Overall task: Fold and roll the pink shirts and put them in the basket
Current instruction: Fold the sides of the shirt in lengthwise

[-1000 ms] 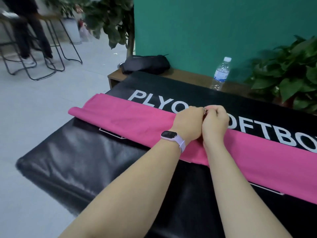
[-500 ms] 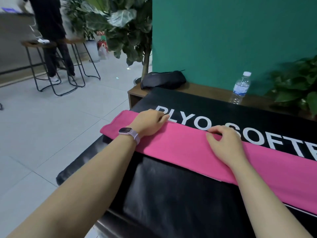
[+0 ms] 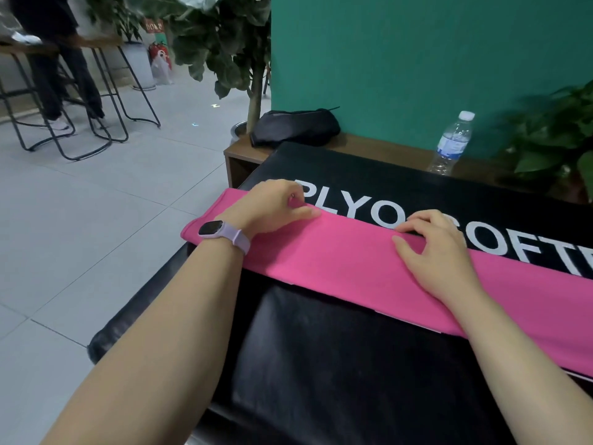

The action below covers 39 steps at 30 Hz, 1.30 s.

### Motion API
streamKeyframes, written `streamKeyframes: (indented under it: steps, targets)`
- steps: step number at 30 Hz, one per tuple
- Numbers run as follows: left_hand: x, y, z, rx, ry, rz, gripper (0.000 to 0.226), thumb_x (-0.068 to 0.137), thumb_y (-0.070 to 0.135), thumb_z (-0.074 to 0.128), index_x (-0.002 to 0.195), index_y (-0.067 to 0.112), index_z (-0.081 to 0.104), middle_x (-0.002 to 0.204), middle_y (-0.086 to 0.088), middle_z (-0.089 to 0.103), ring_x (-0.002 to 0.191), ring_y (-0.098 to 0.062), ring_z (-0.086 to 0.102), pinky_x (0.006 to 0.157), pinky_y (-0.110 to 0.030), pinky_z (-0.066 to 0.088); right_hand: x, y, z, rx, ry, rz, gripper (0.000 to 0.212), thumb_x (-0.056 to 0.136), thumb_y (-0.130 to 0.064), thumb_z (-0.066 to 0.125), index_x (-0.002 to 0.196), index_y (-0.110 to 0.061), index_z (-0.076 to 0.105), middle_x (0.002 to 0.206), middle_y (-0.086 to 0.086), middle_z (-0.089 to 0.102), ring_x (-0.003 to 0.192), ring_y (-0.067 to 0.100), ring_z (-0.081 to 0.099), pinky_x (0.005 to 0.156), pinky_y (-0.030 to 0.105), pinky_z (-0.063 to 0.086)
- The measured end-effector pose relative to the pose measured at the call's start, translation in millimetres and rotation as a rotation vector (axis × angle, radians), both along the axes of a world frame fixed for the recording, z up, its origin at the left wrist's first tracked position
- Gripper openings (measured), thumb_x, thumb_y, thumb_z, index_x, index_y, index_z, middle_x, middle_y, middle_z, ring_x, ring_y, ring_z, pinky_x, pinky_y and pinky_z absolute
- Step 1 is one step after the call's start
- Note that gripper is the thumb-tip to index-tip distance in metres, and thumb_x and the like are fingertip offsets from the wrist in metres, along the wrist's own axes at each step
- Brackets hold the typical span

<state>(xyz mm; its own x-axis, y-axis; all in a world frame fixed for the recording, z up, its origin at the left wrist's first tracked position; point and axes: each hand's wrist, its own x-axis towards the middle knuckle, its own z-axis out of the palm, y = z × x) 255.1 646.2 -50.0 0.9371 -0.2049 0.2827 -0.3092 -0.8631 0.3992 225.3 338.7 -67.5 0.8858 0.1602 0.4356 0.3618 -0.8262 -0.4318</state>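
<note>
A pink shirt [image 3: 346, 261], folded into a long narrow strip, lies slantwise across the black table cover [image 3: 337, 364]. The strip runs from the table's left corner off the right edge of the view. My left hand [image 3: 272, 208], with a lilac watch on its wrist, rests near the strip's left end; its fingers curl over the far edge and the thumb lies on the cloth. My right hand [image 3: 439, 252] sits near the middle of the strip, fingertips curled at the far edge and thumb on top. No basket is in view.
White letters are printed on the cover behind the shirt. On a wooden ledge at the back stand a water bottle [image 3: 452, 144] and a black pouch [image 3: 295, 128]. Potted plants [image 3: 558, 136] are at the right and left. A person stands by stools [image 3: 64, 91] at far left.
A second ago both hands were together at the strip's middle. The left hand has slid to the left end, the right stays near the middle, and their fingers now curl over the far edge.
</note>
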Motion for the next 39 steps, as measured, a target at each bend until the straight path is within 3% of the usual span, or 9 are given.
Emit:
streamKeyframes:
  steps: [3, 6, 13, 22, 26, 29, 32, 36, 39]
  targets:
    - [5.8, 0.2, -0.8, 0.052, -0.061, 0.024, 0.051, 0.087, 0.067, 0.060, 0.078, 0.017, 0.055, 0.080, 0.005, 0.058, 0.083, -0.022, 0.053, 0.077, -0.036, 0.031, -1.3, -0.1, -0.6, -0.007, 0.000, -0.001, 0.009, 0.091, -0.027, 0.070, 0.099, -0.023, 0.074, 0.107, -0.009, 0.056, 0.110, 0.015, 0.049, 0.101, 0.039, 0.037]
    - [9.0, -0.1, -11.3, 0.135, 0.042, 0.108, 0.059, 0.088, 0.074, 0.050, 0.073, 0.017, 0.050, 0.082, 0.001, 0.059, 0.087, -0.024, 0.050, 0.082, -0.039, 0.030, -1.7, 0.0, 0.6, -0.021, 0.015, -0.035, 0.012, 0.092, -0.030, 0.069, 0.100, -0.022, 0.074, 0.106, -0.006, 0.057, 0.111, 0.018, 0.050, 0.105, 0.046, 0.038]
    - [15.9, -2.4, -14.7, 0.162, 0.115, 0.200, 0.042, 0.104, 0.046, 0.032, 0.079, 0.017, 0.051, 0.095, -0.002, 0.049, 0.109, -0.033, 0.048, 0.095, -0.045, 0.026, -3.1, 1.5, 3.0, -0.032, 0.052, -0.088, 0.011, 0.098, -0.026, 0.061, 0.098, -0.021, 0.071, 0.106, -0.004, 0.056, 0.114, 0.021, 0.048, 0.106, 0.044, 0.037]
    - [7.9, -1.2, -21.7, 0.178, 0.079, 0.340, 0.041, 0.101, 0.053, 0.038, 0.100, 0.015, 0.055, 0.117, -0.010, 0.050, 0.118, -0.034, 0.042, 0.104, -0.049, 0.026, -5.5, 8.4, 3.3, -0.247, 0.061, -0.217, 0.018, 0.103, -0.035, 0.051, 0.112, -0.022, 0.061, 0.119, -0.002, 0.056, 0.119, 0.024, 0.046, 0.104, 0.042, 0.031]
    - [-10.3, -1.2, -7.4, 0.156, -0.102, 0.435, 0.021, 0.099, 0.025, 0.048, 0.114, 0.013, 0.054, 0.120, -0.014, 0.049, 0.116, -0.036, 0.044, 0.106, -0.045, 0.024, -15.1, 1.8, -0.3, -0.235, -0.003, -0.243, 0.027, 0.101, -0.027, 0.053, 0.127, -0.019, 0.057, 0.128, 0.000, 0.055, 0.126, 0.025, 0.044, 0.105, 0.041, 0.030]
    - [-39.7, -36.3, 9.7, 0.009, -0.377, 0.157, 0.027, 0.090, 0.005, 0.054, 0.116, 0.010, 0.060, 0.117, -0.011, 0.054, 0.109, -0.034, 0.049, 0.099, -0.044, 0.038, -13.7, 3.0, 1.6, -0.130, 0.174, -0.212, 0.045, 0.095, -0.006, 0.045, 0.137, -0.017, 0.051, 0.137, 0.004, 0.051, 0.132, 0.027, 0.038, 0.108, 0.042, 0.031]
    - [-77.3, -122.8, 9.8, -0.090, -0.210, -0.342, 0.026, 0.091, -0.002, 0.050, 0.112, 0.008, 0.060, 0.114, -0.006, 0.057, 0.106, -0.024, 0.050, 0.095, -0.035, 0.043, -12.0, -0.9, 4.0, -0.056, 0.279, -0.152, 0.052, 0.091, -0.005, 0.047, 0.142, -0.017, 0.047, 0.140, 0.004, 0.049, 0.133, 0.026, 0.039, 0.105, 0.039, 0.034]
    - [-97.9, -183.4, -5.5, -0.145, 0.106, -0.298, 0.024, 0.105, 0.019, 0.040, 0.122, 0.005, 0.049, 0.117, -0.010, 0.059, 0.109, -0.028, 0.052, 0.097, -0.045, 0.040, -11.1, -12.3, 4.6, -0.010, 0.307, -0.094, 0.055, 0.090, -0.006, 0.055, 0.144, -0.016, 0.046, 0.145, 0.003, 0.048, 0.136, 0.025, 0.040, 0.108, 0.036, 0.035]
    - [-92.6, -155.8, -16.6, 0.159, 0.161, -0.158, 0.061, 0.104, 0.057, 0.024, 0.154, 0.020, 0.030, 0.159, 0.000, 0.035, 0.149, -0.019, 0.024, 0.124, -0.043, 0.010, -10.4, -15.2, 3.0, -0.017, 0.316, -0.103, 0.062, 0.089, 0.003, 0.049, 0.149, -0.013, 0.042, 0.155, 0.004, 0.041, 0.143, 0.023, 0.034, 0.112, 0.033, 0.030]
